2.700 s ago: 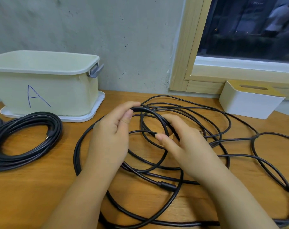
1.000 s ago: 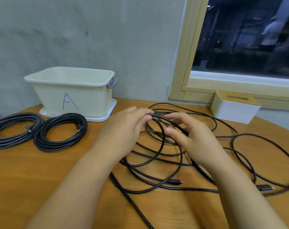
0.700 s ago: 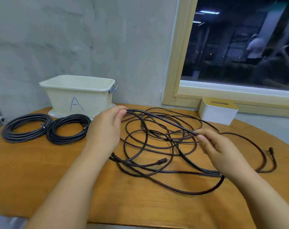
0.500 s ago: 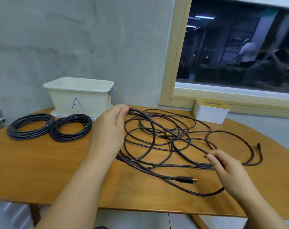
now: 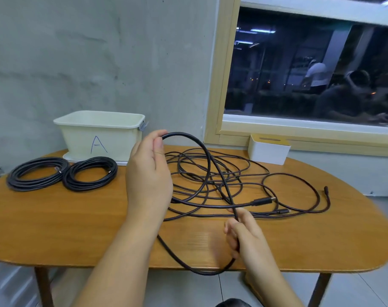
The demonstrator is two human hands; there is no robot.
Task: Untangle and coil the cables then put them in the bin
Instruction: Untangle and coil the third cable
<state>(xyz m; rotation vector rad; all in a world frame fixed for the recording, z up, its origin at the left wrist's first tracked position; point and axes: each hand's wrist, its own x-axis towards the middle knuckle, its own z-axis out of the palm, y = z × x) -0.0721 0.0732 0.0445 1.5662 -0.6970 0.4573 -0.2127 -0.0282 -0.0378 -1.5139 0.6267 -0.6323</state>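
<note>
A tangle of black cable [image 5: 210, 180] lies on the wooden table [image 5: 77, 229]. My left hand [image 5: 148, 173] is raised above the table and pinches the top of a cable loop between thumb and fingers. That strand arcs down to my right hand [image 5: 244, 233], whose fingers are curled round it near the table's front edge; below it the cable hangs in a loop past the edge. A loose plug end [image 5: 263, 200] lies right of the tangle. The cream bin [image 5: 100, 134] marked "A" stands at the back left.
Two coiled black cables [image 5: 36, 173] [image 5: 90, 173] lie side by side in front of the bin. A white box with a yellow lid [image 5: 269, 149] sits at the back right under the window. A grey wall runs behind the table.
My left hand has lifted the cable loop off the table. My right hand has slid back along the strand towards the front edge. The view has pulled back and up.
</note>
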